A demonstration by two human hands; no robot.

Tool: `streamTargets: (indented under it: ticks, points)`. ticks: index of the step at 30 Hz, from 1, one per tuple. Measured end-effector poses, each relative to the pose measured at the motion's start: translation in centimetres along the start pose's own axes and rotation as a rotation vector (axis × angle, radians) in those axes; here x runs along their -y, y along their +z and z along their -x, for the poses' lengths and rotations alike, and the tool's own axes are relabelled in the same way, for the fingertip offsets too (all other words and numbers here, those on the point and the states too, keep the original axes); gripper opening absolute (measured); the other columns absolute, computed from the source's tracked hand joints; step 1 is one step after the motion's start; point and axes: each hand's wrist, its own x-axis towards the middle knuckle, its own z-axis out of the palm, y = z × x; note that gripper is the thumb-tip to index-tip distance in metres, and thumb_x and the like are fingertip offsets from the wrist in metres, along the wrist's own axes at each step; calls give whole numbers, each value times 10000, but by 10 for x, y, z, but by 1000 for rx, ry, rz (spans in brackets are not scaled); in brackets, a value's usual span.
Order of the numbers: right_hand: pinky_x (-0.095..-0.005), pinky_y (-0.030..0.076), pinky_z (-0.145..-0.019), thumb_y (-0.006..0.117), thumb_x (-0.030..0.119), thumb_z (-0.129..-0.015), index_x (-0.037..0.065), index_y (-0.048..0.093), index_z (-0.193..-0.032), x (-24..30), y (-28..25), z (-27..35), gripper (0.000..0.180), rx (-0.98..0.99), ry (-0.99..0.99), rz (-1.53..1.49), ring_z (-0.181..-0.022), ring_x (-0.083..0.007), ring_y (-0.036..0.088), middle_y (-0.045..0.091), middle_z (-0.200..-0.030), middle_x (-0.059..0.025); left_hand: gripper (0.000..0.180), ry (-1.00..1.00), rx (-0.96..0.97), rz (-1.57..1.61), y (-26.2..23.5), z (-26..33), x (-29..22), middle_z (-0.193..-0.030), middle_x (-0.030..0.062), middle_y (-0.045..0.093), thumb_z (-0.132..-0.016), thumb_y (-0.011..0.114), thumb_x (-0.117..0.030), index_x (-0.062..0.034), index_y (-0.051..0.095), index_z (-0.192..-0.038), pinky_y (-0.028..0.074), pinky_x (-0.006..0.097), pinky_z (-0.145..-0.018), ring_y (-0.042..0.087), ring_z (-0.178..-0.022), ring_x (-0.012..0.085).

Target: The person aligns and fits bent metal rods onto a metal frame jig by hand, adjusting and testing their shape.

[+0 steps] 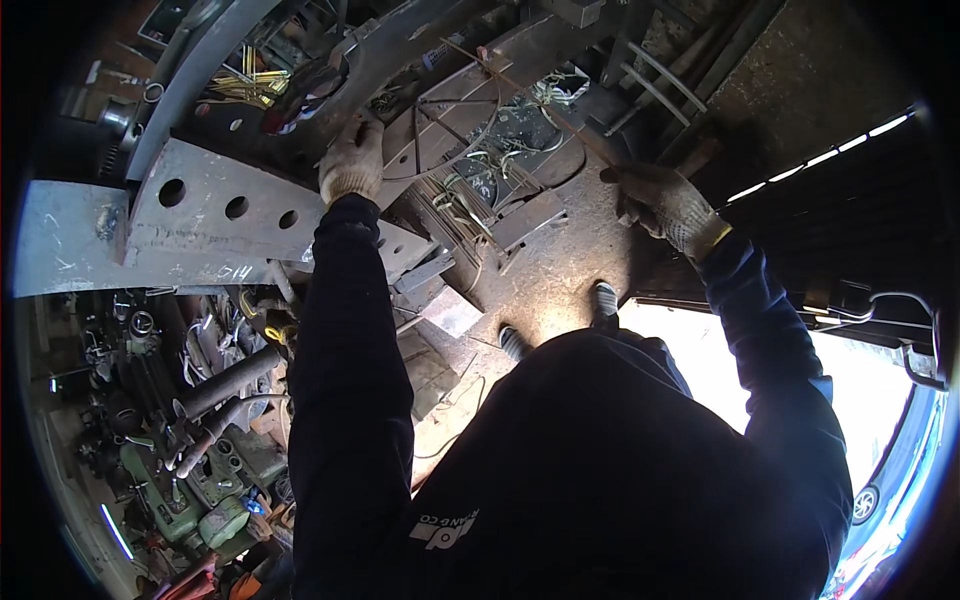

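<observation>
A metalworking workshop: drilled steel plate (215, 215), welding rods (245, 88), steel offcuts (528, 218) on dirty concrete floor (560, 270), green machine tool (185, 500), hoses (225, 400).

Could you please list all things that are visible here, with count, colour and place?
steel plate with round holes: one, grey, left of centre, on the bench
thin rod: one, brownish, upper centre, in the right hand
yellow-handled tools: several, yellow, top left
loose wires: a bundle, pale green, centre
machine: one, green, bottom left
shoes: two, dark, on the floor, centre
left hand: gloved, on a metal part above the plate
right hand: gloved, gripping the rod
</observation>
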Motion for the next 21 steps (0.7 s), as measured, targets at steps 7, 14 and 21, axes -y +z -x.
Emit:
streamTargets:
  ticks: [7,14,21]
  points:
    - [-284,483,-588,570,319,-975,70,684,-1188,1,6,-5,347,-153,-206,369,-594,-121,575,625,-731,-42,531,7,22,-4,0,-2,2,-1255,181,626,-906,444,-582,-211,624,-1241,452,465,-1001,580,-1169,398]
    - [-305,509,-664,559,301,-980,16,660,-1192,32,27,-6,369,-209,-140,481,-670,-143,618,681,-821,-93,511,-11,28,-10,-4,6,-4,-1185,192,652,-918,436,-562,-190,636,-1205,471,475,-969,597,-1124,410]
    - [-274,487,-602,608,337,-969,14,638,-1241,30,24,-9,424,-180,-46,346,-646,-100,586,647,-789,-50,520,5,17,10,-5,4,-4,-1148,207,661,-932,426,-538,-137,662,-1164,473,483,-962,610,-1099,412]
